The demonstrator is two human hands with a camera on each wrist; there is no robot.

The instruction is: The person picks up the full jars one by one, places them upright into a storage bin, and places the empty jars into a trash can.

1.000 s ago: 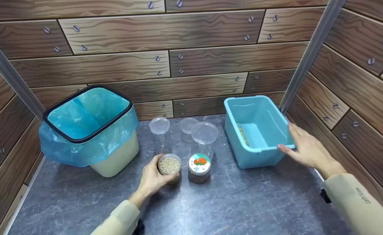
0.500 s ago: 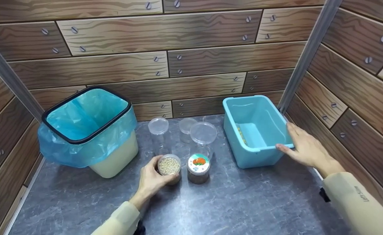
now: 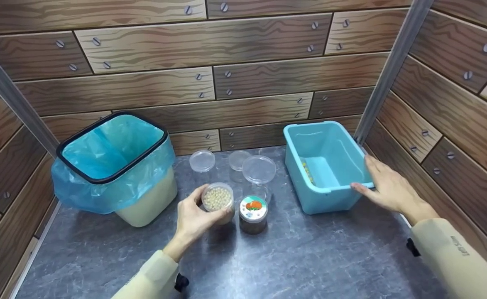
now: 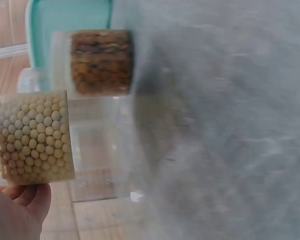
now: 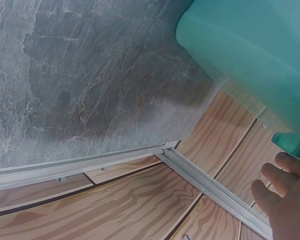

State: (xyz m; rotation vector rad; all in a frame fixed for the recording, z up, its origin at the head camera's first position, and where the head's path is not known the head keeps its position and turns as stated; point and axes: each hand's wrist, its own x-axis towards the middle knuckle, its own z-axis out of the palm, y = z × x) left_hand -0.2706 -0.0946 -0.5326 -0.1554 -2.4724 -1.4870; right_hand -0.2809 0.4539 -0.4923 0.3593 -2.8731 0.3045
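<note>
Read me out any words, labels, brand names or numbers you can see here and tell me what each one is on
Right sleeve: a short line of dark print, too small to read.
Lid of the brown-filled jar: a sticker with an orange picture, any print too small to read.
Jar of pale beans held by the left hand: no label visible.
Nothing else carries text.

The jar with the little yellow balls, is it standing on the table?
No, the left hand holds the jar of pale beads lifted and tilted above the table.
</note>
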